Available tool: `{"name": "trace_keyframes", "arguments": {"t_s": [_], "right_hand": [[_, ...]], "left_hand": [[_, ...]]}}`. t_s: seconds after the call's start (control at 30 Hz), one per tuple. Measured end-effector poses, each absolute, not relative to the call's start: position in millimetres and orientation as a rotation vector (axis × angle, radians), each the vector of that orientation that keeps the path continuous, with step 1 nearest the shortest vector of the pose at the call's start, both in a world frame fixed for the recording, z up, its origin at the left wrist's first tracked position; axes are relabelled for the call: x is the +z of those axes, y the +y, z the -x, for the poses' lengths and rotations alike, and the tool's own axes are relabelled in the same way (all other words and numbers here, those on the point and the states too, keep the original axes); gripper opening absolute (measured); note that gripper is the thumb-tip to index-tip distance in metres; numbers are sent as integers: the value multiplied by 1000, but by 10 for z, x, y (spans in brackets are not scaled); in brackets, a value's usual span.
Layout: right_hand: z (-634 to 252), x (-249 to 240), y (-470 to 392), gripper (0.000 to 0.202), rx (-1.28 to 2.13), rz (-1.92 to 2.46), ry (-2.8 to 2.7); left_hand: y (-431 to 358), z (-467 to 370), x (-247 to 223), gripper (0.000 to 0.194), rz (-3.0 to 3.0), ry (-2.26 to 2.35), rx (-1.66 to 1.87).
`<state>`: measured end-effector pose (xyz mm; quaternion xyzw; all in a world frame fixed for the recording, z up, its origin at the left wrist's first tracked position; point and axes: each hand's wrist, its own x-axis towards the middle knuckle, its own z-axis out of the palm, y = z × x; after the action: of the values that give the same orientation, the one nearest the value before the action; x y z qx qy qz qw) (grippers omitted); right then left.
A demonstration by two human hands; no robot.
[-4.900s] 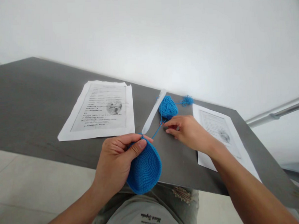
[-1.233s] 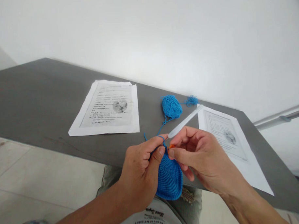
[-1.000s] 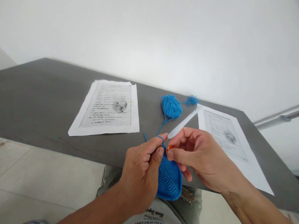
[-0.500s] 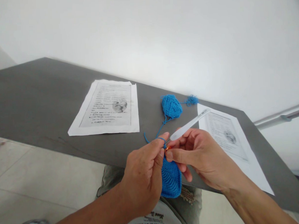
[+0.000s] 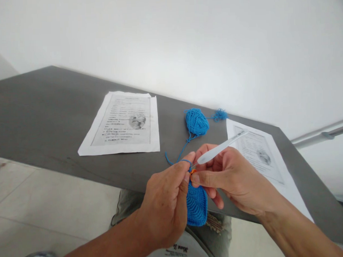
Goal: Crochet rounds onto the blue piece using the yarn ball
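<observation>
My left hand point(image 5: 167, 203) pinches the top edge of a round blue crocheted piece point(image 5: 197, 205) held over my lap, with blue yarn looped over its index finger. My right hand point(image 5: 232, 179) grips a white-handled crochet hook point(image 5: 221, 147) whose tip meets the piece's edge beside a small orange marker point(image 5: 193, 172). The yarn strand runs back across the grey table point(image 5: 47, 118) to a blue yarn ball point(image 5: 197, 122).
A printed sheet point(image 5: 123, 124) lies on the table to the left, a second printed sheet point(image 5: 262, 159) to the right under my right forearm. A loose blue yarn tuft point(image 5: 220, 114) sits behind the ball. A metal rail point(image 5: 323, 134) runs at far right.
The right hand took the hook off the table and brought it to the piece. Over the last second the handle swung lower and rightward while the piece turned more edge-on.
</observation>
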<state>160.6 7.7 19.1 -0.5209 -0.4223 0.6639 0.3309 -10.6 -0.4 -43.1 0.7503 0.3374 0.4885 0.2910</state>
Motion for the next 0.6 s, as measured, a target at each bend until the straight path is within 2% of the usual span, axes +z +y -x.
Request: {"name": "trace_keyframes", "arguments": {"t_s": [0.33, 0.6], "right_hand": [[-1602, 187, 76, 47, 1721, 1364, -1024], [-1619, 166, 52, 48, 1705, 1346, -1048]], "left_hand": [[-19, 90, -446, 24, -1996, 908, 1342], [17, 87, -428, 26, -2035, 940, 1317]]}}
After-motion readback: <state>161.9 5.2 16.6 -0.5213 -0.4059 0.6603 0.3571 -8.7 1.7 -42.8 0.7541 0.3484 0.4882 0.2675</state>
